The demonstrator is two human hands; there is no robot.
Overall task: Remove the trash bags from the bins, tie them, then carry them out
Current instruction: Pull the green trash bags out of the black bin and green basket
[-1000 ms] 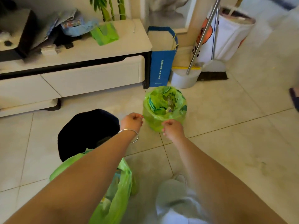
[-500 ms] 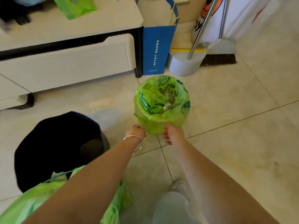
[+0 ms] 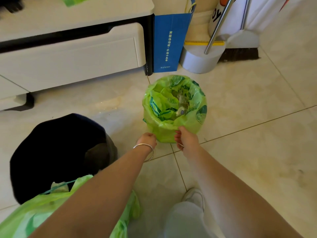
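Both hands reach the green trash bag [image 3: 173, 107] lining a small bin on the tiled floor [image 3: 257, 117]: left hand [image 3: 147, 139] and right hand [image 3: 186, 139] pinch its near edge with curled fingers.

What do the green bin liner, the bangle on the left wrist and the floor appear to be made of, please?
Green bin liner: thin, glossy plastic film, judging by its wrinkles and translucency. Bangle: probably polished silver-coloured metal, given its bright shine. Floor: likely glazed ceramic or stone tile, with straight grout lines and a soft sheen.
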